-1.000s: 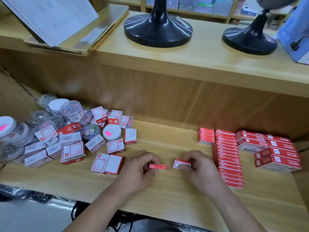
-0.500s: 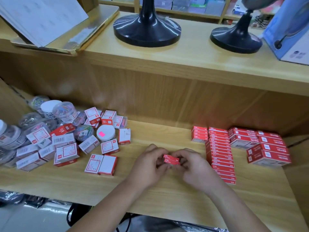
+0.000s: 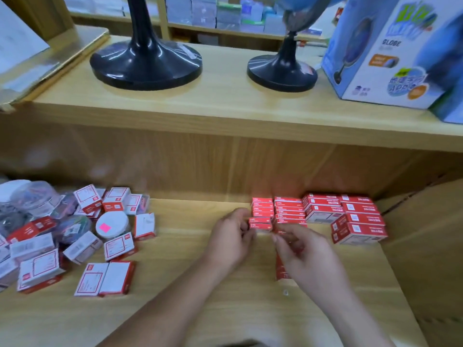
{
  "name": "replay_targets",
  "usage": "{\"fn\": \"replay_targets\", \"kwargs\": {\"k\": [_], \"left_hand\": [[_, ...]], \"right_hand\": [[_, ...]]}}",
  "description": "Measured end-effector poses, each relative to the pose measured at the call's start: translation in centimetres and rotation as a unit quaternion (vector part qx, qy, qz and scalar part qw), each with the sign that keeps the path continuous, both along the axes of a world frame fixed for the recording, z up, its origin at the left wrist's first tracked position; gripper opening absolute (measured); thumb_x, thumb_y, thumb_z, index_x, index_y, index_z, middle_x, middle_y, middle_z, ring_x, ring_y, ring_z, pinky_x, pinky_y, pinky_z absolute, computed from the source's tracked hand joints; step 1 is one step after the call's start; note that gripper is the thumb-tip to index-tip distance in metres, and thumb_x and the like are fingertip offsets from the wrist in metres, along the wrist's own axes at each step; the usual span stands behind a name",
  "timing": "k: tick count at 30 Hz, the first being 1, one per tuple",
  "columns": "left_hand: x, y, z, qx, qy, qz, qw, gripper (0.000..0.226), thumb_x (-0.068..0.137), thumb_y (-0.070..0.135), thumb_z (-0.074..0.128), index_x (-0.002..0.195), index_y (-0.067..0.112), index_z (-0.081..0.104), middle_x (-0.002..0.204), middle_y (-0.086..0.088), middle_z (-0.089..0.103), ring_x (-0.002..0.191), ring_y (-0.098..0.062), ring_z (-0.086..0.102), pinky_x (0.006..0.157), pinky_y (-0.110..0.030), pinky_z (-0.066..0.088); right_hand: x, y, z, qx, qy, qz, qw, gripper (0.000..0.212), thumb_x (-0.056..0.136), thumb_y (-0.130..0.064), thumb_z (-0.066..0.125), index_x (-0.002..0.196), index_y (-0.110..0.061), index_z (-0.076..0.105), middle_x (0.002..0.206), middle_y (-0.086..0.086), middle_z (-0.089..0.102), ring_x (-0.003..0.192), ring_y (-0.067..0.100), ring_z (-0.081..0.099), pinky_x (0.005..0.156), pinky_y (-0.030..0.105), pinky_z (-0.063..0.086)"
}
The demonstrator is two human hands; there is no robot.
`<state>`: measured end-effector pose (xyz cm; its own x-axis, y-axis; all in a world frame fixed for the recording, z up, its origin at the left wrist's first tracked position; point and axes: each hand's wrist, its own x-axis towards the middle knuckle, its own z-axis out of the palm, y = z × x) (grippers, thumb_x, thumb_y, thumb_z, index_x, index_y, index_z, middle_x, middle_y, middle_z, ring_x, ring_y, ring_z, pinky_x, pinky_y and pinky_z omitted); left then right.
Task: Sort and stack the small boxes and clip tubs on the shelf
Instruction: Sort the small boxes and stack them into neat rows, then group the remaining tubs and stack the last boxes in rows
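Note:
Two small red boxes (image 3: 260, 223) sit stacked at the front end of a row of like red boxes (image 3: 262, 206) on the lower wooden shelf (image 3: 190, 284). My left hand (image 3: 231, 240) pinches their left end. Just to the right of them, my right hand (image 3: 302, 251) hovers with loosely curled fingers, holding nothing, and covers part of a second, longer row (image 3: 288, 209). Larger red boxes (image 3: 358, 222) stand stacked further right. At the left lies a jumbled pile of white-and-red boxes (image 3: 106, 278) and round clip tubs (image 3: 112, 225).
The upper shelf (image 3: 225, 108) overhangs the work area and carries two black globe stands (image 3: 146, 61) (image 3: 280, 70), a blue globe carton (image 3: 390, 51) and a gold-edged frame (image 3: 52, 58). A cardboard box (image 3: 426, 246) bounds the right side.
My hands brought two small red boxes together, stacked them, and carried them right and back to the front of the left red row. The right hand has let go. The camera shifted right.

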<state>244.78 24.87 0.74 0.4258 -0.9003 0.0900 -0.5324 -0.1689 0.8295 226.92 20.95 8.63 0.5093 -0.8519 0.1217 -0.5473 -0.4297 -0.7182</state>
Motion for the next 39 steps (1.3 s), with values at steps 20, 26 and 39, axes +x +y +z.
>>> {"fn": "replay_targets", "kwargs": {"k": [20, 26, 39], "left_hand": [[-0.3, 6.1, 2.5, 0.045, -0.043, 0.001, 0.998, 0.035, 0.088, 0.01, 0.055, 0.121, 0.017, 0.063, 0.104, -0.005, 0.058, 0.092, -0.024, 0.062, 0.084, -0.033, 0.054], [4.9, 18.0, 3.2, 0.041, -0.155, 0.157, 0.975, 0.03, 0.086, 0.022, 0.06, 0.115, 0.019, 0.069, 0.103, 0.003, 0.06, 0.095, -0.02, 0.061, 0.084, -0.03, 0.051], [11.2, 25.0, 1.4, -0.008, -0.268, 0.114, 0.957, 0.021, 0.089, 0.026, 0.067, 0.11, 0.022, 0.068, 0.125, 0.004, 0.058, 0.104, -0.022, 0.054, 0.081, -0.038, 0.052]], "right_hand": [[1.5, 3.7, -2.6, 0.083, -0.058, 0.127, 0.987, 0.024, 0.082, -0.018, 0.077, 0.093, -0.039, 0.073, 0.085, -0.02, 0.074, 0.071, 0.005, 0.071, 0.066, 0.034, 0.059], [7.3, 6.8, -6.3, 0.118, -0.021, 0.195, 0.973, 0.014, 0.081, -0.025, 0.076, 0.095, -0.028, 0.073, 0.096, -0.017, 0.064, 0.084, 0.006, 0.068, 0.078, 0.039, 0.058], [19.8, 9.5, -7.0, -0.078, 0.112, 0.313, 0.94, 0.065, 0.094, -0.062, 0.039, 0.153, -0.036, 0.028, 0.164, -0.013, 0.008, 0.154, 0.017, 0.007, 0.123, 0.038, 0.021]]}}
